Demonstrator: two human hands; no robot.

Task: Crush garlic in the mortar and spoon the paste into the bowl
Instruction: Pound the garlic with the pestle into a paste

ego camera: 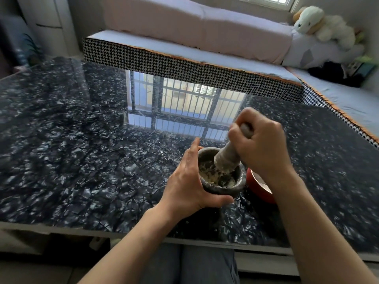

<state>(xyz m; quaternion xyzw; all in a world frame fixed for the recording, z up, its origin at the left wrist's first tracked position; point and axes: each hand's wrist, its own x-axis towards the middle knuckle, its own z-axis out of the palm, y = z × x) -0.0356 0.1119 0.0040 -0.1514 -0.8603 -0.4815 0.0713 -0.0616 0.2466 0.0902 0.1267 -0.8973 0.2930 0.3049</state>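
View looking down from a person's head at a glossy black marbled table [82, 140], its surface mirroring a barred window. Near the front edge, the left hand [186, 181] wraps the left side of a grey stone mortar [223, 188], thumb curled round its near wall and fingers laid against the far side, gripping it as it stands on the table. Inside the mortar lies pale crushed garlic [213, 178], smeared up the walls. A stone pestle [226, 157] slants into the mortar, its coated tip down in the garlic. The right hand [260, 146] is clenched in a fist round the pestle's upper end. Just right of the mortar, touching or nearly so, a red bowl [259, 190] shows partly under the right wrist. Beyond the table runs a cushioned bench [205, 58], with a white plush toy [320, 25] at the far right
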